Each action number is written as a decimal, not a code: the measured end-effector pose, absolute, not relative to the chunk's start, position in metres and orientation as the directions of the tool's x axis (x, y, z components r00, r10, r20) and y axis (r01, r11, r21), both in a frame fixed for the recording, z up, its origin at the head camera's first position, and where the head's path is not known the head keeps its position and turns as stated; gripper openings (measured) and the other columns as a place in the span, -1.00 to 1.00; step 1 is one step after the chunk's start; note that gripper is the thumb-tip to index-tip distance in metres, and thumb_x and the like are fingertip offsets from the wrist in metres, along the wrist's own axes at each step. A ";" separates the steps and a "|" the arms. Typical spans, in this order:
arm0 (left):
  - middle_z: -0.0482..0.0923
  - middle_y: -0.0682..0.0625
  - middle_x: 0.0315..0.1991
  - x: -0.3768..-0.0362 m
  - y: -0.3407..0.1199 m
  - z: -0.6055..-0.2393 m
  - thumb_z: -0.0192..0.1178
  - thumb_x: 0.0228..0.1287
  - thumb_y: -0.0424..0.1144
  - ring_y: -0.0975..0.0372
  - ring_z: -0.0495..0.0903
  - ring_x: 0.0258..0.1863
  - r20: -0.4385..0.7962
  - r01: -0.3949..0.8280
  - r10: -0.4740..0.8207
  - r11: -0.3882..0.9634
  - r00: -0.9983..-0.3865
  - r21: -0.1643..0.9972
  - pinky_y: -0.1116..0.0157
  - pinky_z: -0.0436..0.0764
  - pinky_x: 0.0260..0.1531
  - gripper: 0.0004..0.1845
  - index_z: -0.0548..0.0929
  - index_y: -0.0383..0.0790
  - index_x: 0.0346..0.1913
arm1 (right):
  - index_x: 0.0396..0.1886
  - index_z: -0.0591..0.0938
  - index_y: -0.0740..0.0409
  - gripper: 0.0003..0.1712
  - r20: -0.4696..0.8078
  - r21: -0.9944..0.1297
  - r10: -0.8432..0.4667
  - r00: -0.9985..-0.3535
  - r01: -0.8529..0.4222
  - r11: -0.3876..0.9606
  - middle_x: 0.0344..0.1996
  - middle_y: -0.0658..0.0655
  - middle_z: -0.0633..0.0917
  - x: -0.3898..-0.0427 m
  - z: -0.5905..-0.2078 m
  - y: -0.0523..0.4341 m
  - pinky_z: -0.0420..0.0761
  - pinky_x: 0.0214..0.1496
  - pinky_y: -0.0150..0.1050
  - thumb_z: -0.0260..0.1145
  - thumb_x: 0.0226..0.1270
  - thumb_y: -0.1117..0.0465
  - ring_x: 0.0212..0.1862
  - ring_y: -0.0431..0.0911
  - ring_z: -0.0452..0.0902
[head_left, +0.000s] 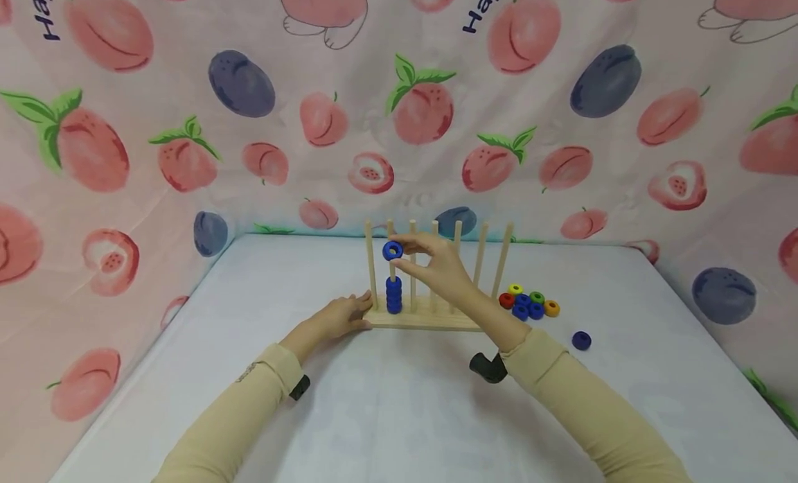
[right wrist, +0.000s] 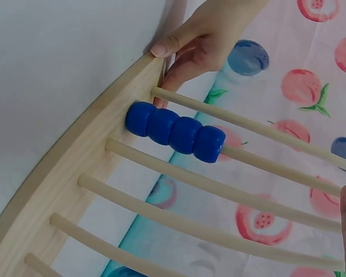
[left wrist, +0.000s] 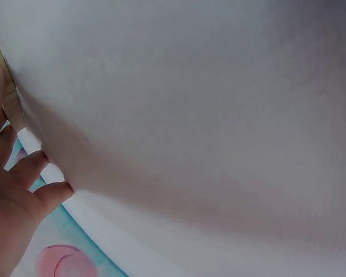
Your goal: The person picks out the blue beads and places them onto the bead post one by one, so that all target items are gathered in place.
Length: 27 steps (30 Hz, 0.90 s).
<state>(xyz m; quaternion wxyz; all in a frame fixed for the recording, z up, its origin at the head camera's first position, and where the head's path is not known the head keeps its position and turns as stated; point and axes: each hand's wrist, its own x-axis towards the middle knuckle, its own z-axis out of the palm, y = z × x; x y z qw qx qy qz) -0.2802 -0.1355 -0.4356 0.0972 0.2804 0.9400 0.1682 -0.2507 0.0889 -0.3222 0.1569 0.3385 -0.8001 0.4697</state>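
A wooden peg rack [head_left: 430,321] with a row of upright rods stands on the table. Several blue beads [head_left: 394,296] are stacked at the bottom of its second rod from the left, seen closely as blue beads [right wrist: 183,135] in the right wrist view. My right hand [head_left: 441,267] pinches one more blue bead [head_left: 386,255] between thumb and fingers near that rod's top, its hole facing the head camera. At the rack's left end, my left hand [head_left: 339,315] grips the base, thumb [right wrist: 160,49] on the front edge and fingers behind.
Right of the rack lies a cluster of loose beads: a yellow bead [head_left: 515,288], a red bead [head_left: 506,301], a green bead [head_left: 537,297], an orange bead [head_left: 551,308] and several blue ones. One dark blue bead [head_left: 582,341] sits apart. A fruit-print cloth [head_left: 374,123] hangs behind the table.
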 end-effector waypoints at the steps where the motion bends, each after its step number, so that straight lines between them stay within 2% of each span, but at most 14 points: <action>1: 0.09 -0.06 0.31 -0.279 -0.136 -0.436 0.11 0.14 -0.04 -0.17 0.15 0.24 -0.088 0.489 0.557 0.786 -0.826 0.378 -0.04 0.14 0.23 -0.38 0.26 -0.18 0.25 | -0.02 0.54 0.17 -0.58 0.577 -0.639 -0.392 -0.717 -0.695 0.331 -0.19 0.13 0.66 -0.251 -0.321 0.088 0.55 -0.01 -0.24 0.30 0.07 0.19 -0.13 -0.11 0.56; 5: 0.08 -0.06 0.32 -0.277 -0.135 -0.435 0.10 0.16 -0.04 -0.16 0.13 0.25 -0.089 0.483 0.559 0.777 -0.824 0.404 -0.04 0.14 0.23 -0.39 0.26 -0.19 0.25 | -0.04 0.55 0.18 -0.58 0.604 -0.620 -0.376 -0.703 -0.710 0.332 -0.26 0.13 0.68 -0.252 -0.318 0.086 0.56 -0.04 -0.27 0.31 0.05 0.20 -0.16 -0.11 0.57; 15: 0.06 0.02 0.32 -0.276 -0.134 -0.430 0.10 0.14 -0.02 -0.12 0.12 0.27 -0.120 0.442 0.520 0.808 -0.845 0.389 -0.01 0.13 0.25 -0.39 0.26 -0.12 0.25 | -0.06 0.57 0.22 -0.59 0.740 -0.478 -0.307 -0.599 -0.789 0.387 -0.17 0.14 0.66 -0.256 -0.306 0.080 0.57 -0.09 -0.32 0.33 0.03 0.25 -0.21 -0.12 0.59; 27: 0.06 0.01 0.33 -0.279 -0.134 -0.431 0.10 0.12 0.02 -0.12 0.14 0.26 -0.133 0.445 0.515 0.822 -0.847 0.355 0.01 0.15 0.25 -0.36 0.25 -0.13 0.25 | -0.04 0.55 0.24 -0.57 0.757 -0.472 -0.251 -0.603 -0.771 0.427 -0.10 0.19 0.63 -0.263 -0.304 0.078 0.56 -0.04 -0.33 0.33 0.01 0.29 -0.13 -0.07 0.59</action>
